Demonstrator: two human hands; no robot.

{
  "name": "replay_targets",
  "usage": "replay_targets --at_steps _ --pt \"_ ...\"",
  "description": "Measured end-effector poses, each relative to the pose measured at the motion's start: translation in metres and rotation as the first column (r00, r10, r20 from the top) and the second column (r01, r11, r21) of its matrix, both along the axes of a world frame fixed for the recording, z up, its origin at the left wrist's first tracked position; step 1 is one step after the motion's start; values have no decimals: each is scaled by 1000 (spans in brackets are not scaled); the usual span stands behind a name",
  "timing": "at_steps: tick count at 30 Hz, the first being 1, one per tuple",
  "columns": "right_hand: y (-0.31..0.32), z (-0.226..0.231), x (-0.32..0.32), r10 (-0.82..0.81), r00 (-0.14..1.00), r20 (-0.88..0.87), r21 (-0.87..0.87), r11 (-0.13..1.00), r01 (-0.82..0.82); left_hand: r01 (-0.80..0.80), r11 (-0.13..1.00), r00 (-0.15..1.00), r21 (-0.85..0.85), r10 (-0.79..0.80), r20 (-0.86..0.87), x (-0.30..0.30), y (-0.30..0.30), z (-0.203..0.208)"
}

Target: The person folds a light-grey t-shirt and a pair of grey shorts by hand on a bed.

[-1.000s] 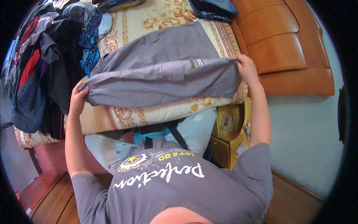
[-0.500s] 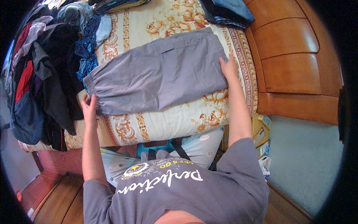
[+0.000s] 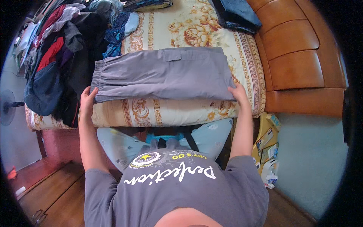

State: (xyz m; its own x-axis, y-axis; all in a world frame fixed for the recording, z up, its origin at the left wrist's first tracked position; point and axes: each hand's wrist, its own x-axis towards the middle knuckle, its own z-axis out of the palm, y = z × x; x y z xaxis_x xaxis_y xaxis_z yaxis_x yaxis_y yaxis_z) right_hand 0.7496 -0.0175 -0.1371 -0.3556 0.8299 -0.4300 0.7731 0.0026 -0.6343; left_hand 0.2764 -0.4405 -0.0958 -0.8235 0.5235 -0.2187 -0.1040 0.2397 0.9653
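Observation:
A pair of grey cargo shorts (image 3: pixel 151 75) is stretched out lengthwise on the bed, doubled over on itself. Its gathered elastic waistband is at the left, and a flapped pocket shows near the far edge. My left hand (image 3: pixel 88 99) is closed on the near corner of the waistband, thumb on top. At the other end, my right hand (image 3: pixel 239 93) pinches the near right corner of the cloth. The fingertips under the fabric are partly hidden.
A heap of dark clothes (image 3: pixel 45 85) covers the bed's left side. Folded jeans (image 3: pixel 242 15) lie at the far right, by the wooden headboard (image 3: pixel 298 49). Folded clothes (image 3: pixel 147 4) sit at the far edge. Boxes (image 3: pixel 269 143) stand beside the bed, and a fan (image 3: pixel 7 107) at far left.
The shorts have been straightened from a slant to nearly level and look narrower. My right hand has come nearer along with its end of the cloth; both hands keep their ends.

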Motion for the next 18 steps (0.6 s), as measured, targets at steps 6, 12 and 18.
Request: replay_targets --at_steps 6,12,18 --pt "-97 -42 2 81 982 171 297 946 -130 -47 828 903 -559 -203 -378 -36 -73 -58" --pt "-36 3 -30 -17 1000 5 636 771 10 -227 905 290 -360 -290 -912 28 8 -9" --pt "43 -29 -94 483 874 50 605 682 -411 -90 780 244 -619 -585 -773 7 82 -5"
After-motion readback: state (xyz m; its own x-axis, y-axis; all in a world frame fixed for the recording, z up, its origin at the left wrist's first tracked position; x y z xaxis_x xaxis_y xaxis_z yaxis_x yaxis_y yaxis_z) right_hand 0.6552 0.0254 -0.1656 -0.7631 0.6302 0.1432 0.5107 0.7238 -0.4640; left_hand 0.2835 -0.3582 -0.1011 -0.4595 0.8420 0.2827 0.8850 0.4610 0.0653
